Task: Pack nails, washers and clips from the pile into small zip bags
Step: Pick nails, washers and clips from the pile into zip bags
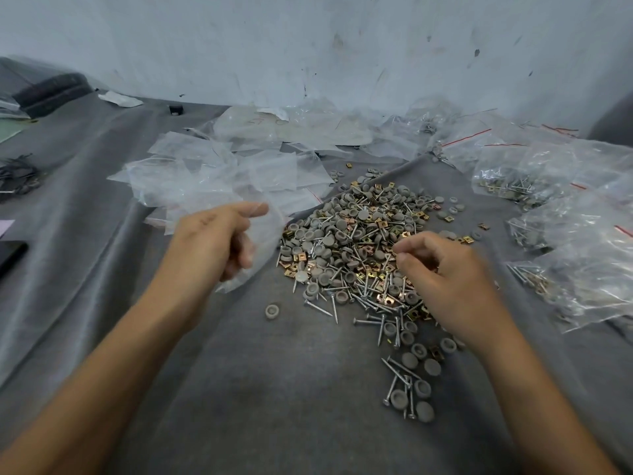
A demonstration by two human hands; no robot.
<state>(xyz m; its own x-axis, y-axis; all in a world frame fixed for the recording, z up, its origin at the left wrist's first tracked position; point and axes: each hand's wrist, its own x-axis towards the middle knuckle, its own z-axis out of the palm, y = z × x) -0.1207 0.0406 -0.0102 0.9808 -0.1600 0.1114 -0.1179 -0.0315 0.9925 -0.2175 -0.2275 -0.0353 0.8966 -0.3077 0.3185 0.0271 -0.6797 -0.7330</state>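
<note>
Nearest you on the cloth-covered counter [274, 389], a loose trail of nails and washers [409, 389] lies apart from the main heap, close by your right forearm. Further out, your left hand [212, 241] grips a clear zip bag [263, 248], thumb on top and fingers curled beneath. The bag hangs just left of the pile [356, 241]. Your right hand [442, 272] hovers over the pile's right side with fingers curled and tips drawn together — whether they pinch a piece I cannot tell, as blur hides it. You look to be at the picking step, gathering pieces for this bag. The next move, as I judge it, calls for opening the bag's mouth toward your right hand and dropping the pieces in — gently, since nail points could pierce the film. Beyond the pile lie empty bags [212, 173] to the left and filled bags [555, 200] to the right.
</note>
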